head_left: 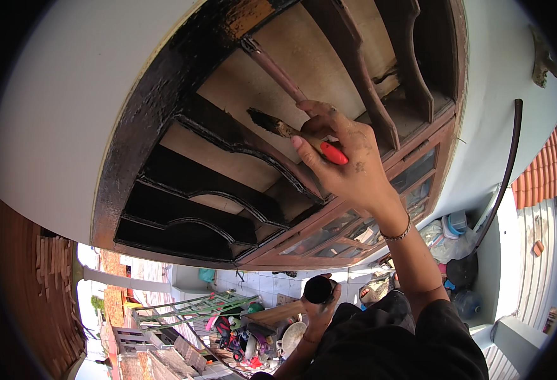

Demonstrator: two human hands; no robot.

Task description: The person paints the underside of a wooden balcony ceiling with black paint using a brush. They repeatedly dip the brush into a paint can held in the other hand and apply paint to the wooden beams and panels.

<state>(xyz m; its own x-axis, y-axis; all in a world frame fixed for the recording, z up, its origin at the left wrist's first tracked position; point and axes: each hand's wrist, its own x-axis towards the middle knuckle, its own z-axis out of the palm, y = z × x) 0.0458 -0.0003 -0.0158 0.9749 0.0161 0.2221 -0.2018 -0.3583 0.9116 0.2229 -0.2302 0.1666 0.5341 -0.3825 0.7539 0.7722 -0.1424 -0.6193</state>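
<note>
My right hand point(358, 152) is closed around a paintbrush point(285, 128) with a red-tipped handle and dark, paint-coated bristles. It is raised in front of a wooden cabinet point(411, 149) with wavy-edged dividers. The bristles point left, close to a divider point(240, 136) whose edge is black and whose side is partly brown. My fingertips are beside a thin brown rail point(275, 66); whether they touch it I cannot tell. Lower down, my left hand point(320, 316) grips a small round container point(318, 289) with a black inside. Dark smudges mark both hands.
Glass-paned doors point(411, 174) adjoin the open compartments. Below are a green metal ladder point(196, 310), a pale bucket point(293, 335) and piled household items. Plastic bags point(446, 247) and a water jug point(467, 304) stand right, near a dark curved pipe point(510, 158).
</note>
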